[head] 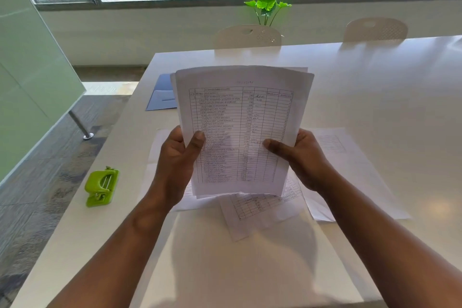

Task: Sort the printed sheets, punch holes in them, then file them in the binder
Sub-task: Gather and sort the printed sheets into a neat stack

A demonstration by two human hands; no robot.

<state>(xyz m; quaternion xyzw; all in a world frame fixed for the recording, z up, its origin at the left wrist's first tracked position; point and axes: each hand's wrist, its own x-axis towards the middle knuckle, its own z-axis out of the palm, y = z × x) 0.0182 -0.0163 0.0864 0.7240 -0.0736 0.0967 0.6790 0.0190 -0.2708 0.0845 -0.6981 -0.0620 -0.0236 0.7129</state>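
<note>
Currently gripping sheet stack (240,130) upright, left hand (175,160) and right hand (302,157) pinching its sides; loose sheets (350,170) on table (375,82); blue binder (160,95) behind, contents hidden; green punch (101,187) left.

Matt paper sheets (240,130); glossy table (375,97) (smooth); plastic punch (101,187).

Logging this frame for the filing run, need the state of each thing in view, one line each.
left hand: grips the held stack's left edge, thumb on front.
right hand: grips its right edge, thumb on front.
held stack: upright, off the table, printed side toward camera.
loose sheets: lying flat on the table, spread unevenly.
hole punch: on the table, untouched.
blue binder: flat on the table, partly hidden behind the stack.
</note>
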